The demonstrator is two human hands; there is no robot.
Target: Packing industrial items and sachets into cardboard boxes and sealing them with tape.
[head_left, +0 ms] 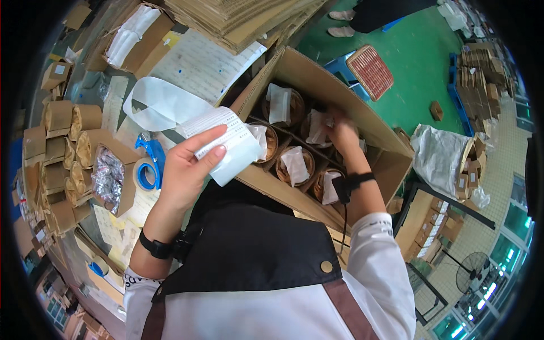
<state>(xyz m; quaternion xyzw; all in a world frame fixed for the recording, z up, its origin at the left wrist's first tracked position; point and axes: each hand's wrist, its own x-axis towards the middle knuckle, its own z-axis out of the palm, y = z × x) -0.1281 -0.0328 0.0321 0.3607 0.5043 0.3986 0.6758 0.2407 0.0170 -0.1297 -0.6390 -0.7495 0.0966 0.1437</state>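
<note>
Two bare hands are at work around a large open brown cardboard carton (317,79). The left hand (184,170) is closed on a long strip of white printed paper labels (224,139), thumb across the face of the strip and fingers behind it; the strip hangs just in front of the carton's near wall, and its free end loops back to the left of the carton. The right hand (343,133) reaches down inside the carton, its fingers among the contents; whether it has closed on anything cannot be told. Inside the carton, cardboard dividers separate round brown cups (294,164), each with a white folded paper slip (280,102) lying in it. Just left of the carton, beside the left hand, lies a blue tape dispenser with a roll of tape (148,167), and further left a stack of small brown folded boxes (56,147). Behind the carton rests a pile of flat corrugated cardboard sheets (238,17). To the carton's right, well apart on the green floor (419,62), lies a red woven mat (371,71).
</note>
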